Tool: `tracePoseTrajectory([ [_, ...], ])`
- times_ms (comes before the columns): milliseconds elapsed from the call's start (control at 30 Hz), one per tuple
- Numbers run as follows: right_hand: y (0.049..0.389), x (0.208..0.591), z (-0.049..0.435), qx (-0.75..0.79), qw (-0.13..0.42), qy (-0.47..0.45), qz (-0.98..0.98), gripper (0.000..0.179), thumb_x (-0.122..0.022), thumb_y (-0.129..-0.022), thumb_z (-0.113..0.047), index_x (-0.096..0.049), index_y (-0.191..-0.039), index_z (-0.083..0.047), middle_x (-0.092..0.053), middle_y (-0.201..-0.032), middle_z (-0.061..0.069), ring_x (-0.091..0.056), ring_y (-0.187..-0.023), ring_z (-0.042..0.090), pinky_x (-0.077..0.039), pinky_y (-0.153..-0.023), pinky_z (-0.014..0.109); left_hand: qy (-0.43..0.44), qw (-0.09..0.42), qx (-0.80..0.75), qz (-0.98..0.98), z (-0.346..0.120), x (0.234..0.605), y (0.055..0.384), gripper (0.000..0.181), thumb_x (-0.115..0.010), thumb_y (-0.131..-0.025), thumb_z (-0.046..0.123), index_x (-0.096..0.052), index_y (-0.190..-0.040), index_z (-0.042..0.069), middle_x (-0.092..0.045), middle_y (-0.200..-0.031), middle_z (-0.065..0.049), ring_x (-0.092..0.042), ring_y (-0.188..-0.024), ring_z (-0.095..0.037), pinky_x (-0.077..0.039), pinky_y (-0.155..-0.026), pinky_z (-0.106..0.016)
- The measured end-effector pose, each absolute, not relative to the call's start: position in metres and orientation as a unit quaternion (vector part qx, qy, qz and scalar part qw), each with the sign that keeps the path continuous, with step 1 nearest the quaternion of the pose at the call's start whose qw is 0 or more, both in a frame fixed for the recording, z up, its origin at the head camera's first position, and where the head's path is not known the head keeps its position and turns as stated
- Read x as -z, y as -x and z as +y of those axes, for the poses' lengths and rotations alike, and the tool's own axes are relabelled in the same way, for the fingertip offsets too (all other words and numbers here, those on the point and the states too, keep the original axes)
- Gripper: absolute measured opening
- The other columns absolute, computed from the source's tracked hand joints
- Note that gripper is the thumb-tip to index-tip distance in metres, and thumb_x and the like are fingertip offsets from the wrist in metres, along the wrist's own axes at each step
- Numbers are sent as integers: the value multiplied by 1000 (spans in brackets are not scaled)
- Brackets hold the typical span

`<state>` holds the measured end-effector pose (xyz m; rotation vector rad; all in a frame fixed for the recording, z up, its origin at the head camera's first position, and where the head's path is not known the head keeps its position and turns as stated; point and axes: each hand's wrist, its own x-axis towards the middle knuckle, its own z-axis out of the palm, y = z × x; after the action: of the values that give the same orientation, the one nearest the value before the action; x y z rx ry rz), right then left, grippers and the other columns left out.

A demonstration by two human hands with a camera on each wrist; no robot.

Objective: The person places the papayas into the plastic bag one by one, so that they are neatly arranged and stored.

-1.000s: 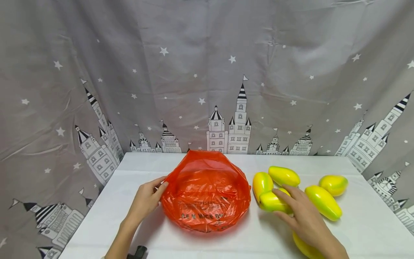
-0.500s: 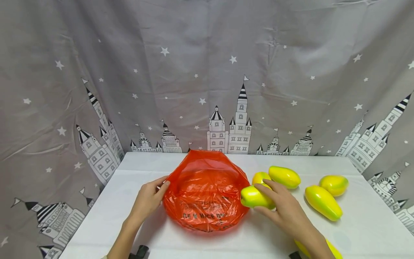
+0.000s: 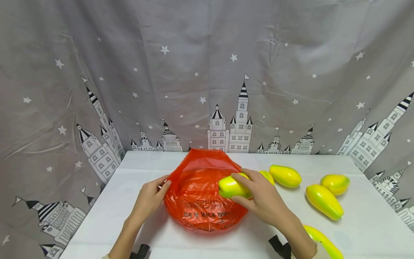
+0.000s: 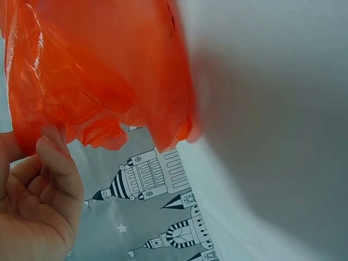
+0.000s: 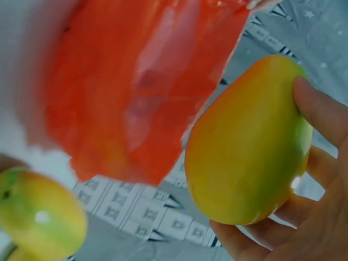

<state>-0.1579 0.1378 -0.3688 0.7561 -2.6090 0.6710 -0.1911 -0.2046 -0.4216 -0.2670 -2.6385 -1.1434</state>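
Observation:
A red plastic bag (image 3: 200, 201) stands with its mouth spread wide on the white table. My left hand (image 3: 150, 196) pinches the left edge of that mouth between thumb and fingers; the left wrist view shows the crinkled plastic at the fingertips (image 4: 50, 142). My right hand (image 3: 263, 196) grips a glossy yellow-green mango (image 3: 233, 187), thumb on one side and fingers on the other. In the head view this mango overlaps the right part of the bag's opening. From the right wrist, the mango (image 5: 250, 147) appears beside the bag's edge, outlined against the backdrop.
Behind my right hand lies a partly hidden mango (image 3: 267, 176), with another mango (image 3: 285, 176) beyond it. Farther right, two mangoes (image 3: 324, 202) lie close together. One more yellow fruit (image 3: 323, 241) is at the near edge, partly behind my forearm. A grey castle-print curtain (image 3: 181, 72) closes off the back.
My right hand has lifted the mango and carried it left from beside the other mangoes to over the bag's opening. The left hand keeps its hold on the bag.

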Motion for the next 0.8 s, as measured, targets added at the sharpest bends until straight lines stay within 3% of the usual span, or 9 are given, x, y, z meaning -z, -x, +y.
tracePoseTrajectory([
  [367, 178, 361, 101, -264, 125, -277, -915, 56, -77, -85, -40, -61, -136, -22, -57, -133, 8, -52, -120, 28, -46, -96, 47, 79, 112, 395, -908, -202, 424, 193, 32, -60, -99, 14, -65, -127, -2, -68, -87, -8, -55, -61, -15, -47, -51, -26],
  [800, 193, 371, 71, -265, 109, -282, -916, 56, -73, -89, -39, -58, -138, -17, -55, -134, 11, -51, -121, 29, -42, -101, 48, 65, 116, 392, -910, -200, 422, 194, 31, -61, -99, 15, -66, -125, -1, -66, -83, -6, -55, -61, -15, -47, -52, -25],
])
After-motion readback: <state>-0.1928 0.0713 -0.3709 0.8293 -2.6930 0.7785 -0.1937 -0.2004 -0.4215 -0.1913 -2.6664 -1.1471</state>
